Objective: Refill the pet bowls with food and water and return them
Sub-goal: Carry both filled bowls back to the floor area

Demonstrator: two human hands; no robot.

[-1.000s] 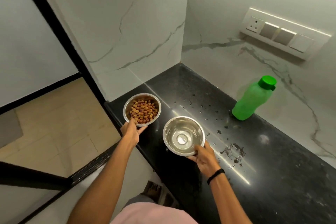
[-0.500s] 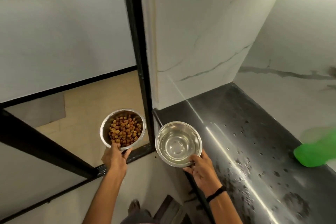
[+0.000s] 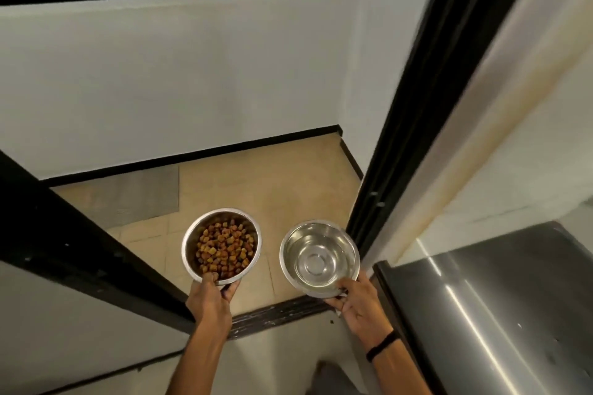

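From the head view, my left hand (image 3: 211,298) grips the near rim of the food bowl (image 3: 192,242), thumb hooked over the edge and inside, fingers curled beneath. The bowl is round, shiny steel, held level in the air just ahead of that hand. Brown kibble (image 3: 224,250) covers its bottom in a loose heap, well short of the rim.

My right hand (image 3: 356,301) grasps the water bowl (image 3: 293,244) the same way, thumb over the near edge and fingers under. This one is the same steel kind, also level, and sits just to the right of the food bowl without touching it. It seems to hold clear water (image 3: 316,263); the base ring shows through, and I cannot tell how deep it is. A black band (image 3: 380,346) circles that wrist.

Both bowls hang over the tan tiled floor (image 3: 288,186), past a dark threshold below my hands. A grey mat (image 3: 138,199) lies on the floor beyond and left of my left hand. The dark desk (image 3: 497,298) is right of my right hand, and a black door frame (image 3: 417,106) rises just beyond the water bowl.
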